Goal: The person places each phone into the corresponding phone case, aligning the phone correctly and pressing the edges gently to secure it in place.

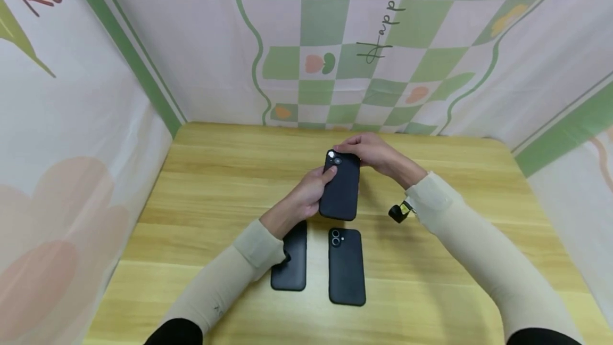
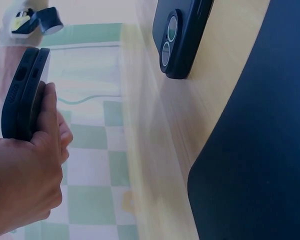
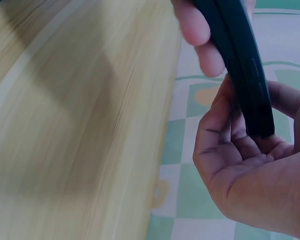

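Note:
My left hand (image 1: 308,194) grips a black-cased phone (image 1: 342,190) above the table, thumb across its back near the camera lenses. At the phone's top end, my right hand (image 1: 375,152) pinches the upper corner with thumb and fingers. Seen from the left wrist, the held phone (image 2: 21,95) stands edge-on, two dark layers side by side, with cutouts in its bottom edge. In the right wrist view, curled fingers and thumb of the right hand (image 3: 260,185) surround the phone's end (image 3: 250,95). The side turned away from the head camera is hidden.
On the wooden table (image 1: 215,174) lie two black phone-shaped things. One (image 1: 347,270) has two round lenses; the other (image 1: 293,270) is partly covered by my left forearm. A small camera (image 1: 399,212) hangs at the right cuff. Patterned cloth (image 1: 210,41) stands behind and beside the table.

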A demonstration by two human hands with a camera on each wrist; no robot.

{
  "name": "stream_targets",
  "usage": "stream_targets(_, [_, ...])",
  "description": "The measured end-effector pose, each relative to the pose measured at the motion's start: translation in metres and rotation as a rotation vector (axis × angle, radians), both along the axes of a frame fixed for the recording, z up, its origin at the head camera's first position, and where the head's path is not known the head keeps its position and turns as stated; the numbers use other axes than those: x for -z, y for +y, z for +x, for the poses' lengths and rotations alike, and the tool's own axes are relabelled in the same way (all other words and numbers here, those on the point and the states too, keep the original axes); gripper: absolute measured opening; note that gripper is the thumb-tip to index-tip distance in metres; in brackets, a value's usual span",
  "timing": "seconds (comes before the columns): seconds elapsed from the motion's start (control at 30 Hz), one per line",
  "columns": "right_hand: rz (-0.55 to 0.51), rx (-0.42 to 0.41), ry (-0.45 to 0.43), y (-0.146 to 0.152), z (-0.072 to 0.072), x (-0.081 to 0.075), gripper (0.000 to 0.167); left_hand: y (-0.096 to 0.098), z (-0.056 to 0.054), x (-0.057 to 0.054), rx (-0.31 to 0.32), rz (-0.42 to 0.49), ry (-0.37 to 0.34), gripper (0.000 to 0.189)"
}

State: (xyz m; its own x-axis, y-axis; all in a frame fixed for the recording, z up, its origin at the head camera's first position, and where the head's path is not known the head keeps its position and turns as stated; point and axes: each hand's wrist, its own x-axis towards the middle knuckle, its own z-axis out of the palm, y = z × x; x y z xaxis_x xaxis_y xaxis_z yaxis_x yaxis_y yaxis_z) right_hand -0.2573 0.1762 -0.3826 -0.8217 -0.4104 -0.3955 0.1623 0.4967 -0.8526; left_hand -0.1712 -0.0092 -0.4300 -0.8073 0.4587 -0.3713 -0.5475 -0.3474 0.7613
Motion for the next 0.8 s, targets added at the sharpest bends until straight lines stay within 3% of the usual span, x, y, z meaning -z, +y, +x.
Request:
stream_targets(0.17, [0.013,-0.034,0.008,-0.005,-0.001,0.000,0.036,0.000,0.002,0.001,0.059,-0.005,0.021,0.048])
stream_targets(0.5, [-0.003,-0.075,0.007,-0.010,-0.001,-0.001,0.030,0.001,0.003,0.003,0.056,-0.033,0.019,0.046])
stream_targets(0.8, [0.011,-0.056,0.046,-0.011,0.003,-0.002,0.029,0.002,0.004,0.002,0.039,-0.061,0.017,0.045])
